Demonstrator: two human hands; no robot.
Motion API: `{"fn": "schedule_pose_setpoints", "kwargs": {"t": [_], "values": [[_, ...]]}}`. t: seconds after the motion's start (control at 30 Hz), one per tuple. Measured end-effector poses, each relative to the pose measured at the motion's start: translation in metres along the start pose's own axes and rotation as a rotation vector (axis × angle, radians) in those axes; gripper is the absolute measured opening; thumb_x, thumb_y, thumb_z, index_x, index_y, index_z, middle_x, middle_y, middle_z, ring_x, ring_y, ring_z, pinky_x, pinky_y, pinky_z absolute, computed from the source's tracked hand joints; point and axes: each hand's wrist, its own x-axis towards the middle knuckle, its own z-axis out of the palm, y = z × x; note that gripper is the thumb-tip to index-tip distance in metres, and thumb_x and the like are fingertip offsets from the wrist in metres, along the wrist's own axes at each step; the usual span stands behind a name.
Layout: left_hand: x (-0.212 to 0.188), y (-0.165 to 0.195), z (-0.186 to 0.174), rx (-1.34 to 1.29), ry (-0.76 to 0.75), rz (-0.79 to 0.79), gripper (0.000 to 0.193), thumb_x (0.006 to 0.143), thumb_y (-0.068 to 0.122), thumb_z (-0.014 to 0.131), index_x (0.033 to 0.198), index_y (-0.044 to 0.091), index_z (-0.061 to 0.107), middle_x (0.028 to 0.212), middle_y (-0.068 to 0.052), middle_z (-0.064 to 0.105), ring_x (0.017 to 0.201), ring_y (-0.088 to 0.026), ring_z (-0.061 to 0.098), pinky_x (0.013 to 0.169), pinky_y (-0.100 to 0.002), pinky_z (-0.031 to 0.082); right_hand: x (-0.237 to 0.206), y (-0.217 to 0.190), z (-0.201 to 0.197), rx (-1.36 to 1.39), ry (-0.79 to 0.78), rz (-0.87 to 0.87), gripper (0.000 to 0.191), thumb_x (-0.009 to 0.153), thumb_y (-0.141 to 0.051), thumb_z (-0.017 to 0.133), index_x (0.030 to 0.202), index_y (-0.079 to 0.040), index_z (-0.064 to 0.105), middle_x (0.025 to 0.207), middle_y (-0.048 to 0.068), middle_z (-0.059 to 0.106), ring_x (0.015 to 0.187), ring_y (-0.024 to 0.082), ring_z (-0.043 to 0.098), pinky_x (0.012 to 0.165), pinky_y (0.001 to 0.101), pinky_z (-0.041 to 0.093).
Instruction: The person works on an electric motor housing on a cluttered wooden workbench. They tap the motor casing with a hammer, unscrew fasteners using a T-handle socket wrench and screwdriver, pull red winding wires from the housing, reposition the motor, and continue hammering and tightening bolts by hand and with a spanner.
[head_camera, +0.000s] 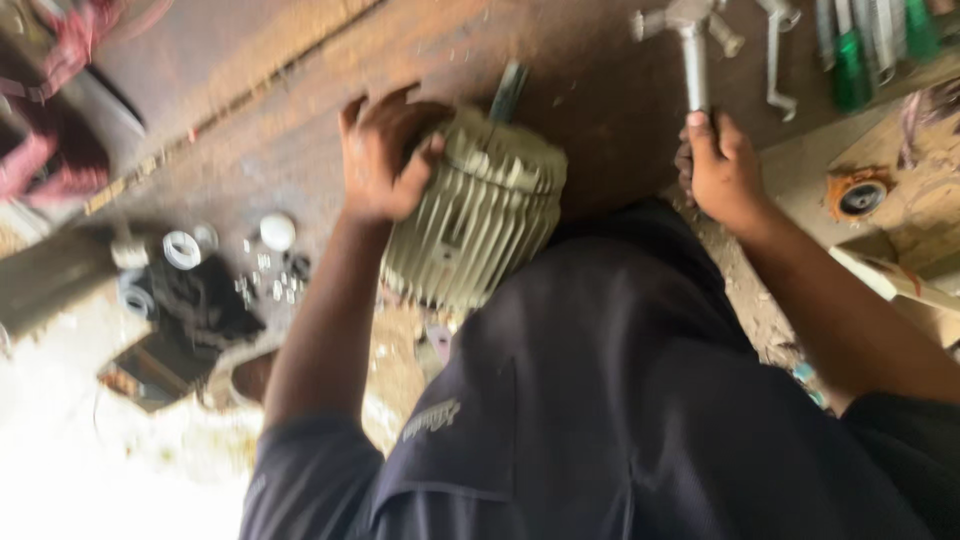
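Note:
A pale green electric motor (480, 215) with a finned housing lies on the rusty brown work surface (300, 90), its shaft (508, 92) pointing away from me. My left hand (385, 155) grips the far left end of the housing, fingers curled over its edge. My right hand (722, 172) is closed around the shaft of a grey metal T-shaped wrench (692, 50) to the right of the motor. My dark shirt (620, 400) fills the lower middle of the view and hides the motor's near end.
Small white and metal parts (275, 240) and a black component (190, 310) lie to the left. Green-handled screwdrivers (850, 60) lie at the top right, an orange round part (858, 195) on wood below them. Red cloth (60, 100) is at the top left.

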Motion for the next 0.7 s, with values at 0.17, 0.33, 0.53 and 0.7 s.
{"fn": "schedule_pose_setpoints", "kwargs": {"t": [0.17,0.33,0.53,0.7], "values": [[-0.001,-0.001,0.007,-0.035,-0.018,-0.009,0.045,0.094,0.042,0.054,0.119,0.012,0.076,0.122,-0.007,0.076,0.138,-0.035,0.057,0.116,-0.054,0.024,0.0,0.005,0.007,0.175,-0.2,0.466,0.034,0.112,-0.034,0.055,0.101,-0.002,0.058,0.07,0.014,0.056,0.057,0.026,0.053,0.054,0.0428,0.043],[-0.006,-0.004,0.007,-0.045,-0.043,-0.049,0.049,0.099,0.049,0.053,0.121,0.011,0.074,0.126,-0.008,0.074,0.141,-0.036,0.055,0.115,-0.056,0.024,0.001,-0.01,0.019,0.087,-0.354,0.324,0.039,0.112,-0.036,0.053,0.094,-0.002,0.058,0.065,0.006,0.057,0.053,0.016,0.054,0.05,0.0334,0.042],[-0.017,0.031,0.002,0.079,0.046,-0.129,0.061,0.093,0.06,0.063,0.128,0.01,0.069,0.14,-0.01,0.066,0.146,-0.036,0.047,0.121,-0.058,0.027,0.044,-0.028,-0.021,0.627,-0.041,0.659,0.033,0.116,-0.036,0.044,0.106,-0.006,0.056,0.066,0.0,0.049,0.049,0.01,0.044,0.041,0.0299,0.037],[-0.034,0.08,0.026,0.214,-0.016,-0.079,0.088,0.078,0.06,0.078,0.145,0.008,0.055,0.151,-0.017,0.05,0.14,-0.045,0.041,0.115,-0.063,0.028,0.069,-0.069,-0.027,0.63,-0.311,0.569,0.025,0.107,-0.028,0.052,0.121,-0.007,0.053,0.067,0.002,0.053,0.047,0.009,0.046,0.039,0.0285,0.039]]}}
